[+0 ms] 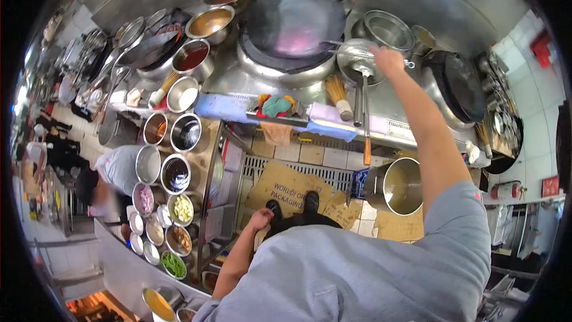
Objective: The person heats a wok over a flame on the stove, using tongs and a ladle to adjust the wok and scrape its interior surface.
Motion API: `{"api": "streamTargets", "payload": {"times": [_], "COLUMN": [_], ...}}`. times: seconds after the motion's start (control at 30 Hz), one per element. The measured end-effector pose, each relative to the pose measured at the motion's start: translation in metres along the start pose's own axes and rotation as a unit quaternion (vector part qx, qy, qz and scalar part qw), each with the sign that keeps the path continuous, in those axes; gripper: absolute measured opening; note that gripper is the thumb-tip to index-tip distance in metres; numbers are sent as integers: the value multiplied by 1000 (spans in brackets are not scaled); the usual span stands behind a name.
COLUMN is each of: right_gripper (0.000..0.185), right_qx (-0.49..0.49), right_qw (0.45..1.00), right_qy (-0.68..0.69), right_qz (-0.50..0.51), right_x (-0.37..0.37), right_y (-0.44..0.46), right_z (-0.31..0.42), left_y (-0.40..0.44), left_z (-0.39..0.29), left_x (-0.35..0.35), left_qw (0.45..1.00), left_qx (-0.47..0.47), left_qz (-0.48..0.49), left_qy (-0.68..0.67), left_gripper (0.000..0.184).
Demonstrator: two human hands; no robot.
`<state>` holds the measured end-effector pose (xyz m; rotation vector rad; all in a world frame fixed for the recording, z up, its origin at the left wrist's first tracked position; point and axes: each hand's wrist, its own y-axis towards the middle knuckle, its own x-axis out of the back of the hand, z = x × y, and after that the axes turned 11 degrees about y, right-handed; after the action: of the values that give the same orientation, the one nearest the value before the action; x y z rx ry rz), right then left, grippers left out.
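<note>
My right hand reaches far forward and closes on the edge of a round metal strainer, to the right of the big wok. A ladle with a wooden handle end lies below it, its head against the strainer and its handle pointing toward me. The wok is dark, with a pinkish glare on its surface. My left hand hangs low by my thigh, fingers curled, with nothing visible in it. Just left of the ladle are a bamboo brush and a short metal cylinder.
Ingredient bowls cover the left counter, including chopped onion and green vegetables. A large pot stands at right, below my arm. A second wok is farther right. Cardboard lies underfoot. A person is at left.
</note>
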<state>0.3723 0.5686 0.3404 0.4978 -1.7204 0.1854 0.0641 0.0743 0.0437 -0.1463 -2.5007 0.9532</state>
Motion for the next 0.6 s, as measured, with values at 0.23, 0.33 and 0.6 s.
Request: {"api": "streamTargets", "payload": {"times": [0.23, 0.33, 0.6], "right_gripper": [34, 39, 38], "right_qx": [-69, -113, -97], "right_qw": [980, 847, 798], "right_qy": [184, 518, 593], "right_qz": [-29, 38, 34], "right_x": [87, 74, 50], "right_y": [-107, -150, -206], "right_z": [13, 80, 271], "left_y": [-7, -18, 9], "left_z": [-137, -235, -287], "left_x": [28, 50, 99], "left_qw": [977, 943, 912], "left_qx": [-202, -281, -226], "left_qz": [7, 46, 130], "left_qy": [-65, -172, -315], "left_gripper": [19, 32, 35]}}
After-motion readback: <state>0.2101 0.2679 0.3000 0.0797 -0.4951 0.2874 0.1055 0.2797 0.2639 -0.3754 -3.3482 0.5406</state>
